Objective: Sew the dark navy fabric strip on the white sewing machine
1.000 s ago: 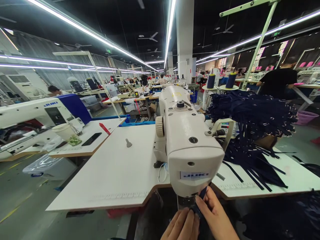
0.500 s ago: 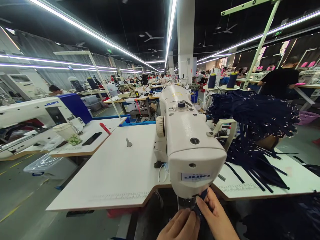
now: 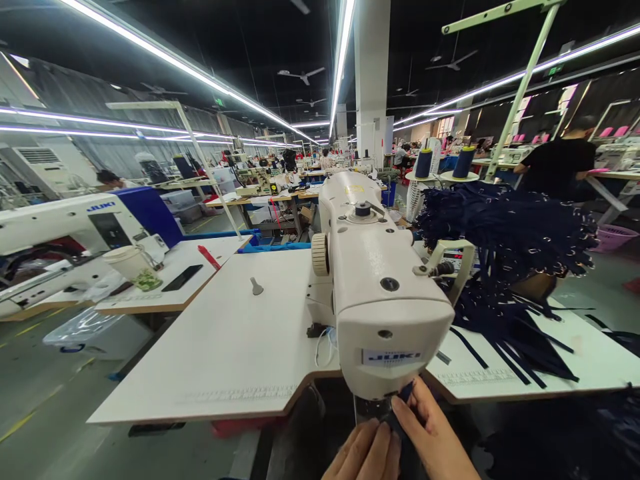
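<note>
Pinching a dark navy strap (image 3: 401, 417) under the head of the white sewing machine (image 3: 380, 293), both hands sit at 6 o'clock, at the front edge of the counter (image 3: 230, 347). The left hand (image 3: 363, 457) is closed on the near part of the strap; the right hand (image 3: 433, 440) is clamped on it with a fingertip pressed close to the needle area. I judge this the risk – a finger so near could get caught, or the strap could twist. The long axis of the strap runs from 6 towards 12 o'clock, slightly tilted right. More navy straps (image 3: 505, 267) are piled at 2 o'clock.
</note>
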